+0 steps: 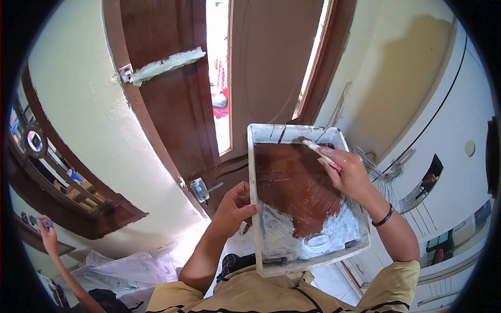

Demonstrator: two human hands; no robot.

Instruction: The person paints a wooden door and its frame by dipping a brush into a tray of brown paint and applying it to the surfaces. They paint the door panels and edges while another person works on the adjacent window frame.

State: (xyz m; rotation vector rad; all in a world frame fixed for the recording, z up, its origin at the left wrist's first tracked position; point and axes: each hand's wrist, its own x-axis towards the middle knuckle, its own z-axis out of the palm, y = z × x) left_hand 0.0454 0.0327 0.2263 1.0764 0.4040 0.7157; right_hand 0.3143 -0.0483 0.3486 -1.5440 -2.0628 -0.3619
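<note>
A white rectangular tray [266, 134] is tilted in front of my chest, with reddish-brown paint [292, 180] spread over most of its floor. My left hand [233, 209] is closed on the tray's left side, thumb at the rim; its other fingers are partly hidden. In my right hand [346, 171] is a paintbrush [314, 147], gripped by its paint-smeared handle. The brush tip touches the tray near its far wall, where brown drips run down. Dried white paint coats the near part of the tray, around a round raised mark.
A brown door [172, 109] stands ahead, its handle covered in tape [168, 66]. Beside it is another brown panel [271, 68]. Clear plastic sheeting [120, 268] covers the floor at left. Another person's hand [48, 235] is at lower left. A white cabinet [459, 125] stands right.
</note>
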